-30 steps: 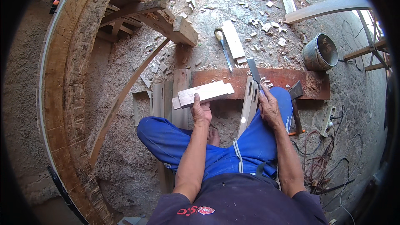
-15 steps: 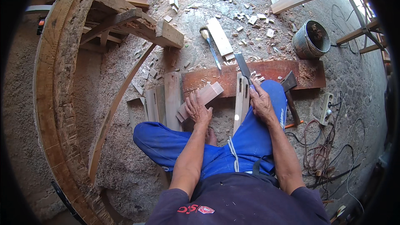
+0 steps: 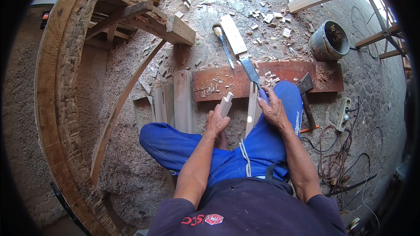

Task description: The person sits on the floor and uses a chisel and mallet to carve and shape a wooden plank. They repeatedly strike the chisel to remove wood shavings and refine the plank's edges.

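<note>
My left hand [image 3: 216,122] is closed around a short pale piece of wood [image 3: 225,106], its stepped, tenon-like end pointing up past my fingers. In my right hand [image 3: 274,110], above my right thigh, is a wide chisel [image 3: 250,69], held by its purple handle with the blade slanting up to the left. Beneath the blade lies a reddish wooden board [image 3: 227,78] strewn with chips. Another chisel [image 3: 222,43] with a wooden handle rests beyond it, beside a pale wood strip [image 3: 232,34].
A hammer-like tool [image 3: 305,84] leans at the board's right. Farther right stand a bucket [image 3: 329,41], a power strip [image 3: 344,113] and tangled cables [image 3: 334,166]. Several wood pieces [image 3: 183,100] stand left of the board. A large curved timber frame [image 3: 54,91] fills the left side.
My left hand has lifted the wood piece off the red board and turned its end upward, toward me. The wide chisel has tilted, showing more of its blade face.
</note>
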{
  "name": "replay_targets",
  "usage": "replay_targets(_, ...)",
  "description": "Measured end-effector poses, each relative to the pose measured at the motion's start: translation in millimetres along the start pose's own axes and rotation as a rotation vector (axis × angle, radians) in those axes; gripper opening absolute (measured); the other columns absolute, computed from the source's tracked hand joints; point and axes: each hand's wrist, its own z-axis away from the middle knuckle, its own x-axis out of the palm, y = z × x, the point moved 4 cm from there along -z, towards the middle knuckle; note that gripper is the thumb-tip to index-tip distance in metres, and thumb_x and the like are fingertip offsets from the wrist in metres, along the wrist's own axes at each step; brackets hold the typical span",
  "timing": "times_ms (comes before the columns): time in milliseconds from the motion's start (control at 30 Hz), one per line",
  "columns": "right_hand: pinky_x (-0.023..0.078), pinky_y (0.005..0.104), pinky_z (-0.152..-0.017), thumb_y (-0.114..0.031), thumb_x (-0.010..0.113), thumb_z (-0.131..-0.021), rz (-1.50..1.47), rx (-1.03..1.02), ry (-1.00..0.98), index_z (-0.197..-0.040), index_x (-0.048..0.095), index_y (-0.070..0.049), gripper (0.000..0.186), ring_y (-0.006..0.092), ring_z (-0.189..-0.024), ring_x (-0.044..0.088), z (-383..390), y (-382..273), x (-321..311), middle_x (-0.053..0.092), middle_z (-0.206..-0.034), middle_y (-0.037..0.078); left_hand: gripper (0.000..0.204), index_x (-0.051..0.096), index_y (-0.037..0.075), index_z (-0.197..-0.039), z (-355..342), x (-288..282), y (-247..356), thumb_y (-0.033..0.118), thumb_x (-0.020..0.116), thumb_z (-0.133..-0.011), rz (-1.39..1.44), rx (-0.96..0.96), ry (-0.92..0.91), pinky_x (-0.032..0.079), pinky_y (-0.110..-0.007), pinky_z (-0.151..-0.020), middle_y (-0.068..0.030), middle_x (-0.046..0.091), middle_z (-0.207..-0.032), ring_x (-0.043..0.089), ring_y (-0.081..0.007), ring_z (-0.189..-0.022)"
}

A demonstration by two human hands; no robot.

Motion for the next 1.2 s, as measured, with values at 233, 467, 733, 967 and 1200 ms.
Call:
replay_targets(233,0.053,0.0524,-0.082,-0.023,0.060,-0.094,0.052,0.139,-0.126,-0.141,0.050,-0.008,0.050,0.0477,-0.093,0.070,40.2,-25.3,15.0,0.069,-0.100,0.030,0.084,0.039,0.006,-0.139,19.6,6.5,-3.8,0.041,0.076,-0.072,-0.017,-0.102,0.063,0.049,-0.056,-0.100,-0.0291,0.056,-0.124,0.058,-0.0488,-0.117)
replay_targets(467,0.053,0.0527,-0.090,-0.022,0.058,-0.098,0.110,0.142,-0.238,-0.143,0.049,-0.005,0.049,0.0501,-0.103,0.067,73.4,-39.6,32.3,0.068,-0.110,0.033,0.110,0.022,0.005,-0.157,5.8,24.4,-10.9,0.047,0.077,-0.073,0.076,-0.104,0.052,0.049,-0.055,-0.100,-0.0295,0.056,-0.133,0.060,-0.0463,-0.120)
replay_targets(733,0.053,0.0554,-0.080,-0.018,0.055,-0.101,0.335,0.038,-0.245,-0.142,0.053,-0.005,0.043,0.0480,-0.088,0.068,81.7,-48.1,30.4,0.069,-0.095,0.031,0.094,0.032,0.000,-0.146,-0.9,22.2,-1.2,0.040,0.075,-0.073,0.129,-0.174,0.003,0.049,-0.055,-0.101,-0.0296,0.057,-0.131,0.061,-0.0469,-0.120)
replay_targets(967,0.053,0.0582,-0.067,-0.018,0.055,-0.101,0.526,-0.012,-0.257,-0.144,0.052,-0.005,0.044,0.0480,-0.073,0.067,87.6,-46.6,43.9,0.065,-0.079,0.030,0.079,0.040,-0.004,-0.131,-8.3,20.6,0.6,0.033,0.076,-0.071,0.136,-0.182,-0.057,0.049,-0.055,-0.103,-0.0307,0.056,-0.131,0.059,-0.0487,-0.122)
replay_targets(1200,0.054,0.0600,-0.067,-0.018,0.054,-0.101,0.566,0.015,-0.315,-0.144,0.050,-0.005,0.045,0.0493,-0.071,0.067,87.6,-53.5,51.2,0.065,-0.077,0.031,0.081,0.037,-0.005,-0.134,-8.9,22.0,-2.5,0.030,0.076,-0.073,0.112,-0.149,-0.055,0.049,-0.055,-0.103,-0.0317,0.056,-0.131,0.060,-0.0485,-0.121)
